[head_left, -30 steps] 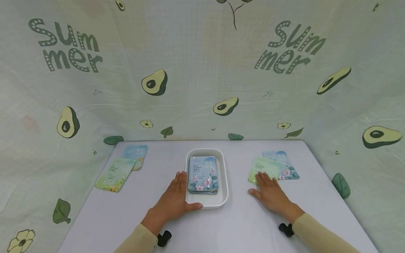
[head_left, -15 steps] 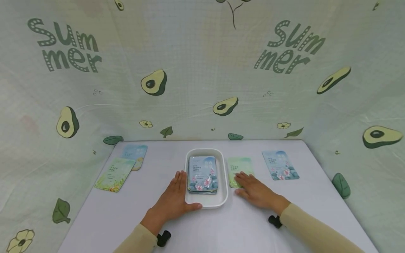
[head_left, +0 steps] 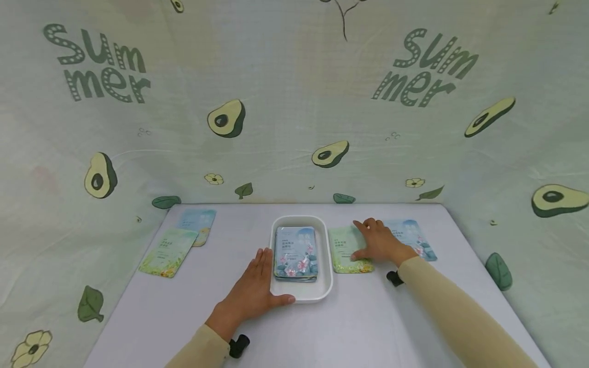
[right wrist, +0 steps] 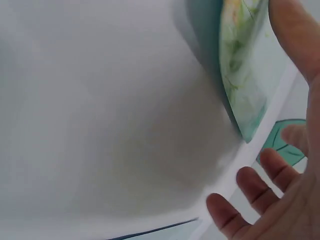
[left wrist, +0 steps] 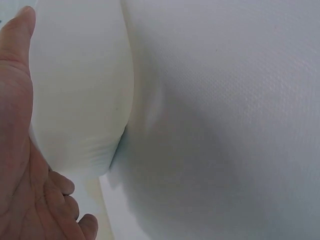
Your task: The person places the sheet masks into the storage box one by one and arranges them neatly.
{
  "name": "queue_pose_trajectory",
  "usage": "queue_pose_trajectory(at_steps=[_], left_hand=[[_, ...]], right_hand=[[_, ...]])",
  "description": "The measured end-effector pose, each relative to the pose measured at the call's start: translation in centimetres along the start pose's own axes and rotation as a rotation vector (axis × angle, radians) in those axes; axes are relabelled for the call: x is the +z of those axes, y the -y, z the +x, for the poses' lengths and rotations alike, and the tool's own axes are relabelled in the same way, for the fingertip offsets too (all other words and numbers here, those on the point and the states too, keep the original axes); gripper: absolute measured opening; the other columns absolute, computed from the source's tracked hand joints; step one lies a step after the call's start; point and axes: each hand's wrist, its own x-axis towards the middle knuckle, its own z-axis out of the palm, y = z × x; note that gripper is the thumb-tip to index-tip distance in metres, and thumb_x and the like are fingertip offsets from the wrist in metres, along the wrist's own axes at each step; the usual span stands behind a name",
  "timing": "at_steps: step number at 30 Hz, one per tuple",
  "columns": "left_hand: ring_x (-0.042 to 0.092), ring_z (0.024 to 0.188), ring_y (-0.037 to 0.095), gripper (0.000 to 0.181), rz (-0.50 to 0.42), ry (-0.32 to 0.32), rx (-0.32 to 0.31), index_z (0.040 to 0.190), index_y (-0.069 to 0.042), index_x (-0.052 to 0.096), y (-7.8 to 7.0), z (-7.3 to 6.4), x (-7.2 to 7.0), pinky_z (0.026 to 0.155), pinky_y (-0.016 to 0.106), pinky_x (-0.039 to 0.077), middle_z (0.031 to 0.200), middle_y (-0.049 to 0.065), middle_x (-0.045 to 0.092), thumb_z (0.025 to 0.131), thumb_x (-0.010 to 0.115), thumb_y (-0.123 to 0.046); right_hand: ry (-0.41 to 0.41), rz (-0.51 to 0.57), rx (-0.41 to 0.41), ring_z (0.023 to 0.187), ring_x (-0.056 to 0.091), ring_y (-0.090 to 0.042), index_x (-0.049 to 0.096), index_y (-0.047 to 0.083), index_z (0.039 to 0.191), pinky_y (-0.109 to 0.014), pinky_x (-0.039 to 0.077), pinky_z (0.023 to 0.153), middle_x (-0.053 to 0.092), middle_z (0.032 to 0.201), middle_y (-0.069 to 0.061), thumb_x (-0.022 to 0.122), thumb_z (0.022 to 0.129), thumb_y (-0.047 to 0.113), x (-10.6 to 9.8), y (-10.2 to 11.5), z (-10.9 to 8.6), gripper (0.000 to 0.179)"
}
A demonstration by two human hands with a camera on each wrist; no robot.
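Observation:
My left hand (head_left: 252, 291) rests with straight fingers along the left side of a white tray (head_left: 325, 255), its thumb lying over the near left corner. Inside the tray is a stack of flat packets, a blue one with pink flowers (head_left: 294, 253) on top. Beside the tray's right side lies a green flowered packet (head_left: 342, 248). My right hand (head_left: 379, 243) is over that packet's right part, fingers spread and thumb apart. The right wrist view shows the green packet (right wrist: 242, 85) by the thumb, with nothing between the fingers. A blue packet (head_left: 411, 237) lies partly behind this hand.
At the left of the white table (head_left: 207, 296), a green packet (head_left: 167, 253) overlaps a blue packet (head_left: 198, 222). A printed cloth (head_left: 276, 76) with avocados hangs behind the table. Dark wrist cameras sit under both sleeves.
My right hand has slid the green packet left from the blue packet to the tray's side, then lifted and shifted back to the right and away. My left hand has stayed by the tray.

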Motion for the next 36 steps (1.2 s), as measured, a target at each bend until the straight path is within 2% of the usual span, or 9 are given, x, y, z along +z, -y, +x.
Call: queue_pose_trajectory(at_steps=[3, 7, 11, 16, 23, 31, 36], left_hand=[[0.003, 0.165, 0.035, 0.137, -0.010, -0.004, 0.001, 0.168, 0.001, 0.004, 0.1, 0.0, 0.0, 0.132, 0.054, 0.019, 0.177, 0.019, 0.009, 0.082, 0.068, -0.083], [0.004, 0.165, 0.036, 0.139, -0.001, 0.001, -0.003, 0.168, 0.001, 0.003, 0.2, 0.0, 0.1, 0.132, 0.054, 0.020, 0.177, 0.020, 0.009, 0.081, 0.066, -0.086], [0.003, 0.165, 0.035, 0.140, 0.002, 0.011, -0.007, 0.168, 0.000, 0.002, 0.0, 0.0, 0.1, 0.132, 0.053, 0.019, 0.177, 0.019, 0.008, 0.079, 0.065, -0.088], [0.003, 0.165, 0.035, 0.139, -0.008, 0.013, -0.010, 0.168, 0.001, 0.002, -0.2, -0.1, 0.0, 0.132, 0.053, 0.018, 0.177, 0.019, 0.008, 0.080, 0.067, -0.085], [0.005, 0.165, 0.036, 0.139, 0.008, 0.004, -0.008, 0.168, 0.001, 0.003, 0.0, -0.2, 0.0, 0.132, 0.053, 0.020, 0.177, 0.019, 0.010, 0.080, 0.065, -0.087], [0.006, 0.165, 0.035, 0.140, 0.006, 0.006, -0.013, 0.168, 0.000, 0.004, -0.1, -0.2, -0.2, 0.132, 0.053, 0.020, 0.177, 0.019, 0.012, 0.079, 0.063, -0.089], [0.006, 0.165, 0.036, 0.140, 0.005, 0.002, -0.014, 0.168, 0.001, 0.004, -0.1, -0.2, -0.1, 0.132, 0.053, 0.020, 0.177, 0.019, 0.013, 0.079, 0.065, -0.088]], right_hand=[[0.067, -0.001, 0.031, 0.128, 0.046, -0.049, 0.038, 0.005, 0.163, -0.069, 0.044, 0.104, 0.044, 0.149, -0.030, 0.085, 0.076, 0.070, -0.2, -0.3, 1.0, 0.118], [0.107, 0.001, 0.061, 0.129, 0.044, -0.048, 0.044, 0.006, 0.159, -0.069, 0.042, 0.107, 0.043, 0.151, -0.028, 0.085, 0.073, 0.073, -0.2, -0.4, 1.6, 0.117], [0.059, 0.024, 0.053, 0.130, 0.044, -0.051, 0.050, 0.003, 0.151, -0.071, 0.042, 0.105, 0.042, 0.151, -0.031, 0.088, 0.070, 0.071, 0.0, -0.5, 1.3, 0.112], [-0.012, 0.025, 0.040, 0.130, 0.045, -0.052, 0.050, 0.002, 0.146, -0.071, 0.044, 0.104, 0.043, 0.151, -0.032, 0.089, 0.070, 0.070, 0.4, -0.6, 0.7, 0.109], [-0.019, 0.036, 0.056, 0.131, 0.046, -0.050, 0.050, 0.002, 0.146, -0.070, 0.042, 0.107, 0.045, 0.151, -0.030, 0.088, 0.071, 0.070, 0.7, -0.7, 0.6, 0.108], [-0.063, 0.039, 0.032, 0.128, 0.048, -0.047, 0.052, 0.005, 0.144, -0.069, 0.043, 0.104, 0.049, 0.148, -0.027, 0.088, 0.071, 0.070, 1.1, -0.7, 0.3, 0.104], [-0.062, 0.054, 0.021, 0.126, 0.049, -0.046, 0.052, 0.005, 0.143, -0.068, 0.043, 0.104, 0.052, 0.147, -0.026, 0.089, 0.072, 0.067, 1.0, -0.5, 0.2, 0.101]])
